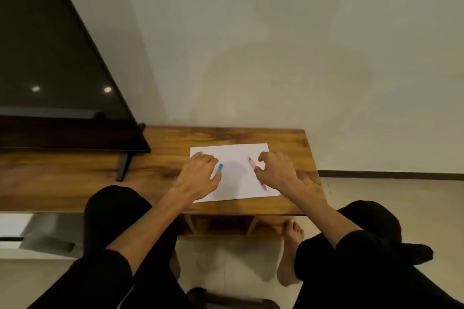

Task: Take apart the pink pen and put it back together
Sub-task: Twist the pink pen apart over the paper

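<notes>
A white sheet of paper (236, 155) lies on a wooden table (160, 158). The pink pen (253, 164) lies slanted on the sheet's right half, its near end hidden under the right hand (277, 173), whose fingers curl above the pen; whether they grip it cannot be told. The left hand (199, 175) rests on the sheet's left part, fingers bent, with a blue pen (219, 169) showing just beside its thumb. A dark screen (50, 63) stands at the table's left.
</notes>
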